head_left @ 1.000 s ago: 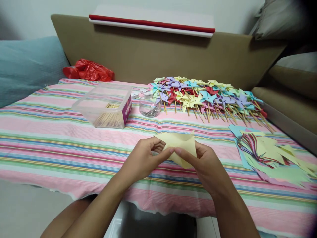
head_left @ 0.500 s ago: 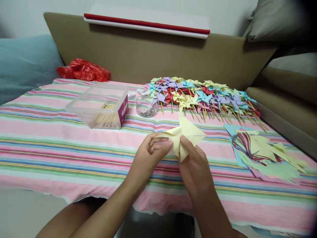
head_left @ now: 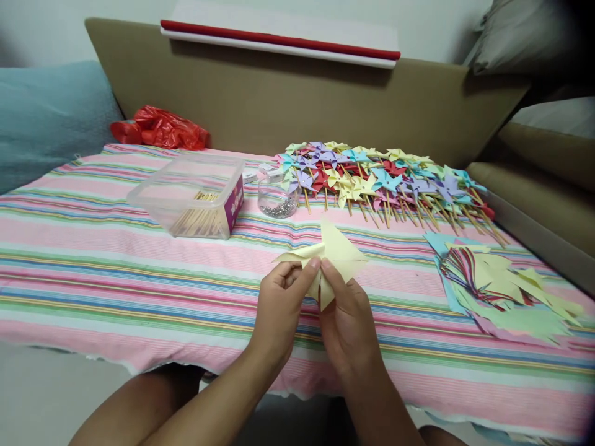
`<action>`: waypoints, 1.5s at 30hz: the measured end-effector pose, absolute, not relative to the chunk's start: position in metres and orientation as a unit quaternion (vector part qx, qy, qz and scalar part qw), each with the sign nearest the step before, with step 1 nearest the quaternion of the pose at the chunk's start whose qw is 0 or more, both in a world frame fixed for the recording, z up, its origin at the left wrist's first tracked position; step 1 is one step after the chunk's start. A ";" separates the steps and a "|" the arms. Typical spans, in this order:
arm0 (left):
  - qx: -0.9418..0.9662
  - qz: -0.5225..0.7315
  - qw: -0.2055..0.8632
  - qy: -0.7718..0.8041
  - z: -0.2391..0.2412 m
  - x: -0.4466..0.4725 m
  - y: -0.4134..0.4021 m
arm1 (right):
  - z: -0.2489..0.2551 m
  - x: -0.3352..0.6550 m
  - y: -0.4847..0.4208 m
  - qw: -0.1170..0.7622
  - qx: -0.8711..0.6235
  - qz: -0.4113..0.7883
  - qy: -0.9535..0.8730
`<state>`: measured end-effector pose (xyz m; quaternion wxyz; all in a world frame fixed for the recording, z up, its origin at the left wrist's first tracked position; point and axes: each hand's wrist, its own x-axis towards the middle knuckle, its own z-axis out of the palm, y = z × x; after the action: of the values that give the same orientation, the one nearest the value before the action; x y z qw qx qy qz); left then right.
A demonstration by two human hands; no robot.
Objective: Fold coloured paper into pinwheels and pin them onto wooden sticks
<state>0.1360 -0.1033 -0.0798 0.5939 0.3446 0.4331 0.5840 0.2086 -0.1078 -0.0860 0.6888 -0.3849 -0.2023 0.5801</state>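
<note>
Paper point(head_left: 343, 249), yellow, one: in your grasp, nearer you than the jar point(head_left: 266, 194) and right of it. Left hand point(head_left: 279, 305): pinching a folded flap. Right hand point(head_left: 348, 314): pinching alongside, thumbs close together at the middle. Handling advised: press folds firmly at the centre; leave outer curves uncreased. Pinwheels point(head_left: 388, 179), many: right of the jar.

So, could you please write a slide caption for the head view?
Left hand and right hand pinch yellow paper above a striped cloth; pinwheels and a box of sticks lie beyond.
</note>
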 end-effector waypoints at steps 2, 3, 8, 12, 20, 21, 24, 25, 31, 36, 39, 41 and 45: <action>0.335 0.588 0.593 0.436 -0.081 0.134 -0.102 | -0.087 0.209 -0.109 0.679 -0.387 0.583 -0.222; 0.329 0.591 0.595 0.433 -0.081 0.132 -0.101 | -0.087 0.210 -0.109 0.675 -0.386 0.583 -0.236; 0.298 0.604 0.619 0.404 -0.080 0.124 -0.092 | -0.088 0.222 -0.111 0.688 -0.424 0.498 -0.315; 0.275 0.619 0.619 0.397 -0.078 0.118 -0.085 | -0.091 0.232 -0.115 0.627 -0.449 0.360 -0.525; 0.288 0.619 0.608 0.406 -0.079 0.114 -0.086 | -0.094 0.236 -0.114 0.540 -0.472 0.320 -0.619; 0.294 0.618 0.605 0.407 -0.079 0.114 -0.087 | -0.093 0.237 -0.113 0.546 -0.469 0.333 -0.609; 0.319 0.617 0.591 0.410 -0.081 0.115 -0.087 | -0.090 0.239 -0.112 0.565 -0.464 0.375 -0.570; 0.328 0.615 0.588 0.411 -0.081 0.115 -0.087 | -0.089 0.240 -0.111 0.570 -0.466 0.390 -0.554; 0.374 0.587 0.571 0.435 -0.081 0.118 -0.092 | -0.089 0.241 -0.109 0.618 -0.477 0.436 -0.448; 0.403 0.571 0.561 0.443 -0.077 0.119 -0.095 | -0.091 0.241 -0.107 0.630 -0.501 0.400 -0.437; 0.411 0.569 0.559 0.441 -0.077 0.119 -0.095 | -0.090 0.241 -0.108 0.630 -0.514 0.375 -0.446; 0.414 0.566 0.557 0.445 -0.077 0.120 -0.095 | -0.088 0.240 -0.108 0.626 -0.524 0.357 -0.453; 0.422 0.559 0.556 0.449 -0.077 0.119 -0.095 | -0.086 0.239 -0.109 0.616 -0.545 0.331 -0.463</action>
<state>0.1193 -0.0954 -0.0773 0.5556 0.4218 0.4485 0.5588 0.2386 -0.1089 -0.0859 0.6157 -0.5452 -0.4628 0.3309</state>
